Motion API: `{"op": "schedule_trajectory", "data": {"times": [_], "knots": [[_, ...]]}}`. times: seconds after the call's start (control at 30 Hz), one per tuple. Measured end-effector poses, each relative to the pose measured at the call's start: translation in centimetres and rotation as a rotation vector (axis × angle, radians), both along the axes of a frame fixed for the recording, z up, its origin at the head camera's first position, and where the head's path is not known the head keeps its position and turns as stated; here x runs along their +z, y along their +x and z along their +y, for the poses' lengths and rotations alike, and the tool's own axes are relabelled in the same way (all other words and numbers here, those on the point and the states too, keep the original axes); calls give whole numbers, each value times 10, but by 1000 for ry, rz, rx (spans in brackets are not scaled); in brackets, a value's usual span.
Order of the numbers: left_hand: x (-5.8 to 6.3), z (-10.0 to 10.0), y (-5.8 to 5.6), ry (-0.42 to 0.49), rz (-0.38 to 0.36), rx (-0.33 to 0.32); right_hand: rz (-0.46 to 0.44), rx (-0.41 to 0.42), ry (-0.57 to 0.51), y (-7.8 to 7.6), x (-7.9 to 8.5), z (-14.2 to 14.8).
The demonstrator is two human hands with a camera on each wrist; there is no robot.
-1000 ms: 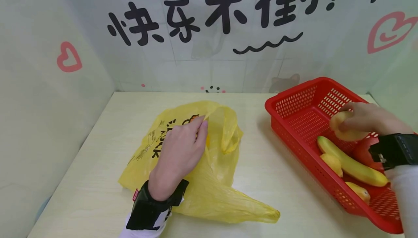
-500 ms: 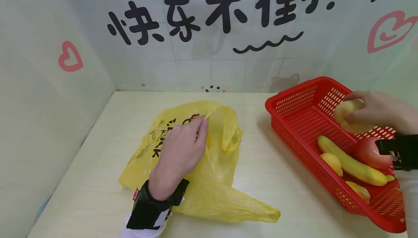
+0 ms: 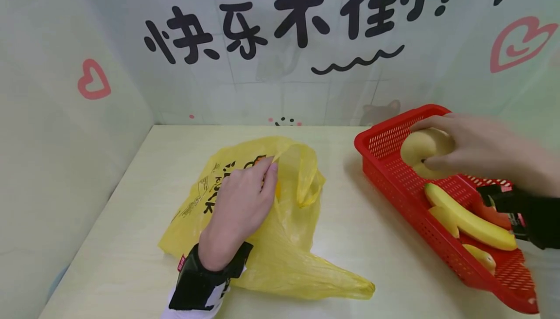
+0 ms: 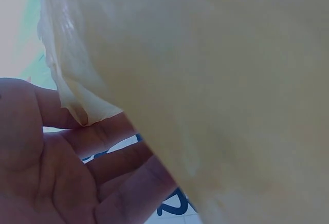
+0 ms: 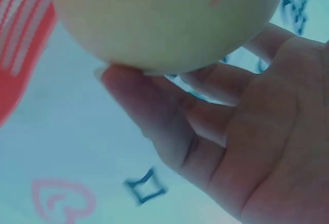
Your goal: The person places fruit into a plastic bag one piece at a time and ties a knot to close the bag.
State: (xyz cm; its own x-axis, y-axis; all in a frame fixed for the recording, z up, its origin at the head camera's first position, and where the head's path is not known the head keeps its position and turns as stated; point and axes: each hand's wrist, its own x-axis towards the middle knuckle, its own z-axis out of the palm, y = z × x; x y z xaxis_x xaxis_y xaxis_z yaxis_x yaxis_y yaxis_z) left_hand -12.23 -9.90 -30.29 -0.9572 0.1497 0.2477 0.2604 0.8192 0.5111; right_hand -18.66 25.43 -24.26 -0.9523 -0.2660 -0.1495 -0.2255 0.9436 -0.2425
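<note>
My left hand point(image 3: 240, 197) pinches the opening edge of a yellow plastic bag point(image 3: 302, 265) that lies on the table, lifting that edge a little. Something orange-yellow shows at the opening beside the thumb, too hidden to name. In the left wrist view the bag's film point(image 4: 221, 80) covers much of the picture and hides some fingertips. My right hand point(image 3: 477, 149) grips a round, pale yellow fruit point(image 3: 424, 146) between thumb and fingers, above the red basket point(image 3: 393, 202). From the right wrist, the smooth underside of the fruit point(image 5: 169, 23) shows against the thumb.
Inside the basket lie a banana point(image 3: 472, 219), a reddish round fruit point(image 3: 490, 212) partly behind it, and two small yellow fruits, one being a lemon-like piece point(image 3: 481, 258). A printed wall sheet point(image 3: 280, 90) closes off the back of the table point(image 3: 345, 173).
My right hand first drew the pale yellow fruit up and right from among the basket's contents, then swung it left above the basket. The left hand and bag stay in place.
</note>
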Motion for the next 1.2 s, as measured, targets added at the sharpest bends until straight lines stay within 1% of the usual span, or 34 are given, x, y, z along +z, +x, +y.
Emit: {"op": "schedule_trajectory", "data": {"times": [0.13,0.3,0.43,0.57,0.73,0.9,1.0,1.2], "knots": [[0,0,0,-3,-3,3,13,58,-39,8,4,-24],[-1,1,1,-7,-7,5,55,154,-64,17,8,-43],[-3,1,1,-1,-13,1,36,211,-72,22,8,-58],[-4,0,1,-2,-9,-1,20,261,-82,25,7,-74],[-3,0,1,-3,-17,0,-6,330,-129,31,3,-93],[-2,0,1,3,-12,-1,-36,391,-147,34,-1,-111],[-2,1,1,-2,-7,0,-37,424,-145,35,-3,-122],[0,1,1,-5,-11,6,-24,493,-184,34,-10,-137]]}}
